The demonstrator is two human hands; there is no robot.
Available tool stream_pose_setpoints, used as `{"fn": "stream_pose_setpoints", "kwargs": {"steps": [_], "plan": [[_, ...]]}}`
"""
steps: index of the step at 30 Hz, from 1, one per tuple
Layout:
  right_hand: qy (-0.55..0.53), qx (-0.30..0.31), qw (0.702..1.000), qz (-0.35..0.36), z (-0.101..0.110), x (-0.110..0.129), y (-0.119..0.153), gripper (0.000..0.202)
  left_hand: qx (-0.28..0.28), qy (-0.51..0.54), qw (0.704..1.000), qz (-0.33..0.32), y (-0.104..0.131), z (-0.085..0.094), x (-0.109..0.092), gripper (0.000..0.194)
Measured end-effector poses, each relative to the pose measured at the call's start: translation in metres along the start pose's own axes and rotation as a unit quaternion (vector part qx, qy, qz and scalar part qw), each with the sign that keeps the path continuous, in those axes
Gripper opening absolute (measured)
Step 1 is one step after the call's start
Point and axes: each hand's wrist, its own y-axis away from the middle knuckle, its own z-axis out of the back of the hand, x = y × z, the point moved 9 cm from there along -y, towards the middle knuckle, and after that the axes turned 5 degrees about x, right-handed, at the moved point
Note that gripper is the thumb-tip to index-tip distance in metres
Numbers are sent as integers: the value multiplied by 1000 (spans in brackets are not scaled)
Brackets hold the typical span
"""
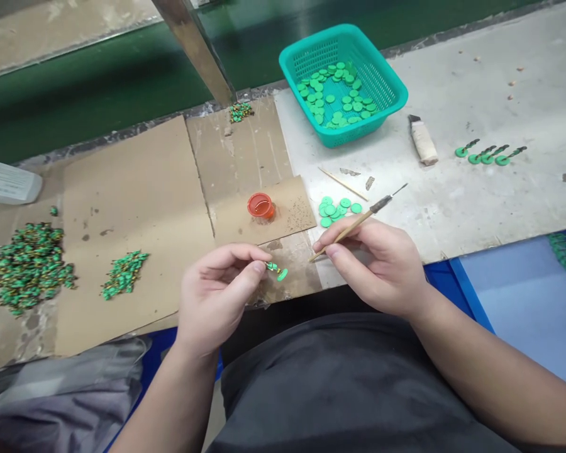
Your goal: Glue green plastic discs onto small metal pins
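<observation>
Between the thumb and fingers of my left hand (pixel 219 289) is a small green figure (pixel 274 268), with a round green disc at its outer end. My right hand (pixel 375 264) is closed round a thin wooden tool (pixel 353 226); its dark, pointed end faces up and to the right, its pale end down toward the figure without touching it. Several loose green discs (pixel 330 211) lie just beyond my right hand. A small red cup (pixel 261 206) holding liquid stands on a cardboard piece (pixel 292 211) beyond and between my hands.
A teal basket (pixel 327 135) of green discs stands at the back. Figure piles (pixel 28 264) (pixel 125 274) lie left. On the right are a wrapped blade (pixel 423 141) and several figures on discs (pixel 488 157). A wooden stick (pixel 343 184) lies near the loose discs; a white container (pixel 9 181) is far left.
</observation>
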Motion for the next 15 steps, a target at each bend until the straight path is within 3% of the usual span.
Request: {"fn": "stream_pose_setpoints", "kwargs": {"steps": [7, 15], "plan": [[3, -1, 1000, -6, 0, -2, 0, 12, 37, 12, 999, 1, -2, 1, -1, 31], [-1, -4, 1000, -16, -1, -4, 2, 12, 102, 7, 994, -33, -3, 1, -42, 24]]}}
